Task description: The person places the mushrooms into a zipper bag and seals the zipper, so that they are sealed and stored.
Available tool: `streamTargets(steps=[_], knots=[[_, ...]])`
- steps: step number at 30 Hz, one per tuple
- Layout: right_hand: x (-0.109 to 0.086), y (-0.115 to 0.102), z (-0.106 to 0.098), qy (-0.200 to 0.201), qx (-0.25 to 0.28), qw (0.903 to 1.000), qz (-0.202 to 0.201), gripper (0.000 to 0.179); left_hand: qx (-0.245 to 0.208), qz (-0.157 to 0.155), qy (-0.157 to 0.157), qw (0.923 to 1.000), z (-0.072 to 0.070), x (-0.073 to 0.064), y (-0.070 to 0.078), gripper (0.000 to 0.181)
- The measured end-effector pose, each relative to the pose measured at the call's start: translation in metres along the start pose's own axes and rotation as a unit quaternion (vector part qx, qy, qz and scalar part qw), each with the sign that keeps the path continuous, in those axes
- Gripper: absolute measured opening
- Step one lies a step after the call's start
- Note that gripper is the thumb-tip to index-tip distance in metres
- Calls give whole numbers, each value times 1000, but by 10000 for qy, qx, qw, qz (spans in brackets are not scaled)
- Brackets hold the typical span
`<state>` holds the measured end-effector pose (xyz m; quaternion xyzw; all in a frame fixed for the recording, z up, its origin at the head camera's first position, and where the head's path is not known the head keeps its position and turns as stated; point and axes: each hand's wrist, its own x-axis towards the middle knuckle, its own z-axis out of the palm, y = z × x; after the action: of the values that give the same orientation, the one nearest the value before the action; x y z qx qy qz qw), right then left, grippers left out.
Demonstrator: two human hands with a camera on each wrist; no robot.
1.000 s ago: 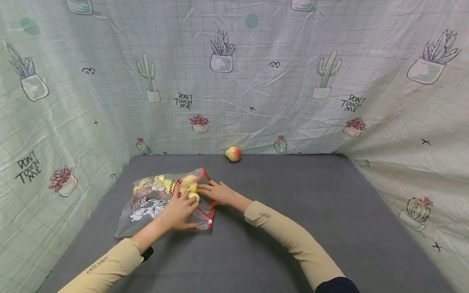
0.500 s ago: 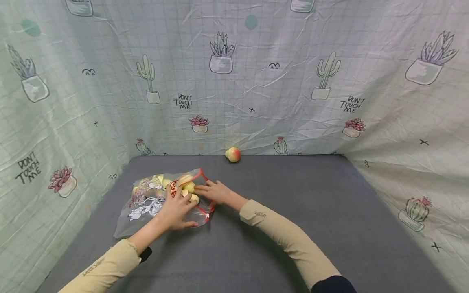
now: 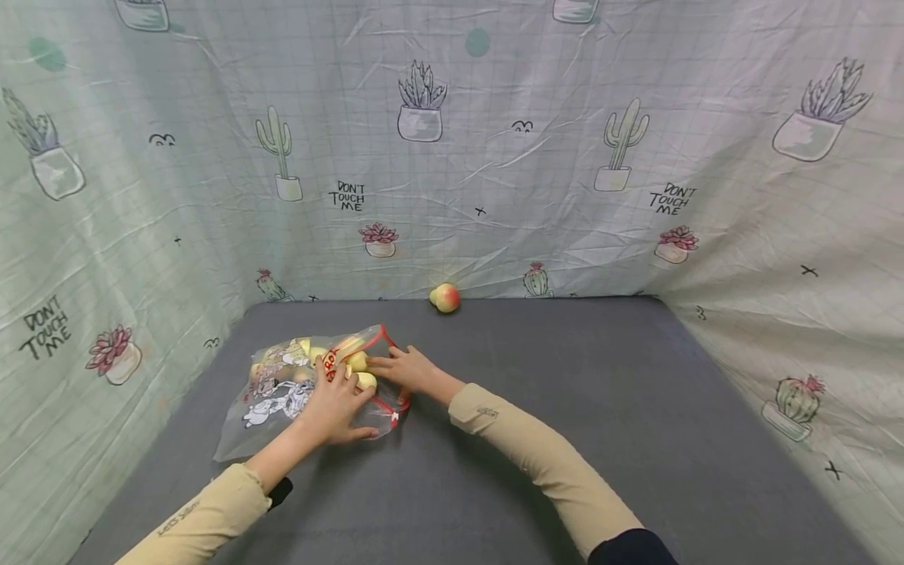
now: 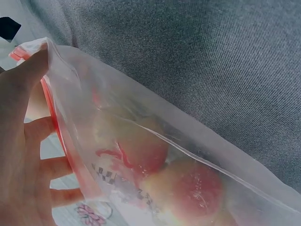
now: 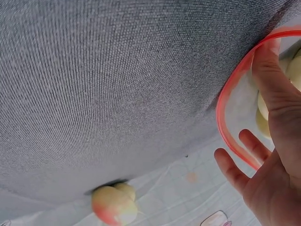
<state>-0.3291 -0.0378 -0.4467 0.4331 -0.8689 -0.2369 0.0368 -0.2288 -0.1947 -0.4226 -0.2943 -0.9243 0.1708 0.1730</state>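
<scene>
A clear plastic zip bag (image 3: 243,428) with printed cartoons and a red zip rim lies on the left, several yellow-and-red fruits (image 4: 195,190) inside it. Over its mouth is my left hand (image 3: 332,408), fingertips hooked at the red rim and thumb by the corner with the zip slider. My right hand (image 3: 413,371) reaches into the mouth from the right, fingers extended near a pale yellow fruit (image 3: 359,361). In the right wrist view its thumb presses inside the rim, and two fingers spread apart beside it.
A pear-shaped yellow-and-red fruit (image 3: 446,298) sits at the back edge of the grey table (image 3: 565,392). Behind and at both sides hangs a light cloth (image 3: 480,157) printed with cacti.
Both hands have shifted slightly left with the bag's mouth, and the slider corner has come a little up and left. The lone fruit at the back stays in place.
</scene>
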Motion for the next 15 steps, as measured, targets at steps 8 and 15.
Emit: streamTargets(steps=[8,15], knots=[[-11,4,9,421,375,9984,15,82,-102,39,-75,9999,0,-1,3,71],[-22,9,18,953,844,9916,-213,74,-71,137,65,9999,4,-3,6,72]])
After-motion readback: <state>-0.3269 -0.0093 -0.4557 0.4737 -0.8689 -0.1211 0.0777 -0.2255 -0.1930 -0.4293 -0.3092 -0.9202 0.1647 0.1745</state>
